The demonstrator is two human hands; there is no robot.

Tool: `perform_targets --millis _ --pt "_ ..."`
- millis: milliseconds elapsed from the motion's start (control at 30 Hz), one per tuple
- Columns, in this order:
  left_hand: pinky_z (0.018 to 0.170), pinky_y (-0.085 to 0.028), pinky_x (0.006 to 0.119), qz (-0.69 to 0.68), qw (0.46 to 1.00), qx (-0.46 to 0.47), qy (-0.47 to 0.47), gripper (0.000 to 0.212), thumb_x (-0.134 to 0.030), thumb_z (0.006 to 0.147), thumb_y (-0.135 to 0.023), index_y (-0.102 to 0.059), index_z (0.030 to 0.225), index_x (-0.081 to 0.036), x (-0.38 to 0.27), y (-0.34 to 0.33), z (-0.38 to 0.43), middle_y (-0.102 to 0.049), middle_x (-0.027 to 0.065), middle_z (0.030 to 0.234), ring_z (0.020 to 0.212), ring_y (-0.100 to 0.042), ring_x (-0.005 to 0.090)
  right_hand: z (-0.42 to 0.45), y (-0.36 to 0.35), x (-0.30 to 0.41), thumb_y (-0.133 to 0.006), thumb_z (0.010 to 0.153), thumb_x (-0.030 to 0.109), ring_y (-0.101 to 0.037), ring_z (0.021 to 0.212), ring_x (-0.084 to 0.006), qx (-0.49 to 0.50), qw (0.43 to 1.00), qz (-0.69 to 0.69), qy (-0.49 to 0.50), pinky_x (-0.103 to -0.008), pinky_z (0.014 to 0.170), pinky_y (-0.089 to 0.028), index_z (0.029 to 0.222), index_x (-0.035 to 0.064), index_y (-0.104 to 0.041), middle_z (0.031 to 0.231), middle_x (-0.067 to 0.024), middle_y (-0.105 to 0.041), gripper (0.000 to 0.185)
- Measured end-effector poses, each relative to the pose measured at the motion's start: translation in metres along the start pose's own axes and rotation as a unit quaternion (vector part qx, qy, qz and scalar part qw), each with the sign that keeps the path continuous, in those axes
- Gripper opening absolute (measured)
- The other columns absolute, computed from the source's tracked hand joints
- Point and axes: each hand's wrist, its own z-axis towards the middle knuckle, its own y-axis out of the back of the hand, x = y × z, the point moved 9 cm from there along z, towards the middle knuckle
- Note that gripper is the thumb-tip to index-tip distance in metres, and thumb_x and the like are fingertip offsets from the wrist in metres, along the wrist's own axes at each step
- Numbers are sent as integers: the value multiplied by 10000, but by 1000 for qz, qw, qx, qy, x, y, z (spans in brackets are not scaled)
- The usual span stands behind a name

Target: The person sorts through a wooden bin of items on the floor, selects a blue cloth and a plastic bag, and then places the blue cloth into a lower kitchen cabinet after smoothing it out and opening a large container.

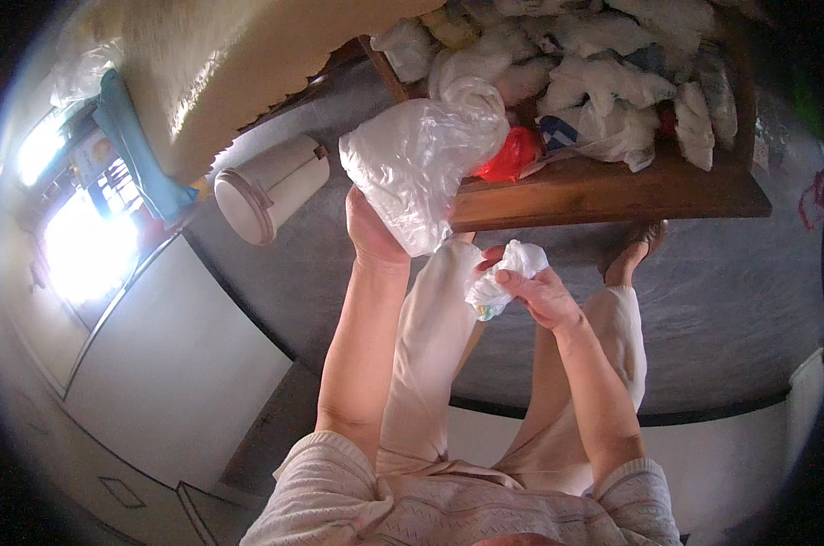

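Note:
My left hand (374, 228) grips a large, puffed-out translucent white plastic bag (418, 160) from its left side. The bag hides most of my fingers and rests close to the front corner of a wooden drawer (610, 198). Below the drawer's front board, my right hand (545, 293) pinches a small crumpled white plastic bag (504, 280) between thumb and fingers. A bit of green and yellow colour shows at its lower end. Inside the drawer lie several bunched white plastic bags (603, 89), with a red plastic bag (511, 155) at the near left edge.
A white lidded bin (282, 188) appears tipped at the left on the dark grey floor (712, 307). Beyond it, a tan surface with a ragged edge (200, 82) runs to the top. A blue cloth (135, 150) hangs near a bright window (91, 239). My legs (429, 355) extend beneath my arms.

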Motion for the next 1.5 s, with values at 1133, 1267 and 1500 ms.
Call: perform_targets --millis 1133,1267,1500 --pt "752 -418 362 893 428 111 -85 360 -125 536 -727 -617 879 -122 56 -71 -82 -525 55 924 883 -516 253 -16 -7 29 -711 678 80 -493 1044 -173 122 968 200 88 -306 896 -390 1197 29 -432 1120 -65 -526 591" --pt "653 -469 299 818 575 20 27 375 -210 638 -751 -599 932 -34 64 -49 -71 -569 57 776 768 -580 177 -21 -12 28 -757 613 89 -472 1071 -172 120 976 176 54 -302 939 -357 1239 12 -384 1160 -73 -498 733" --pt "687 -470 351 816 573 12 68 493 -287 777 -628 -450 1169 -47 76 -16 -75 -577 138 919 753 -602 283 -14 3 17 -726 647 33 -512 1000 -167 61 984 162 37 -292 888 -390 1201 15 -417 1087 -63 -544 634"
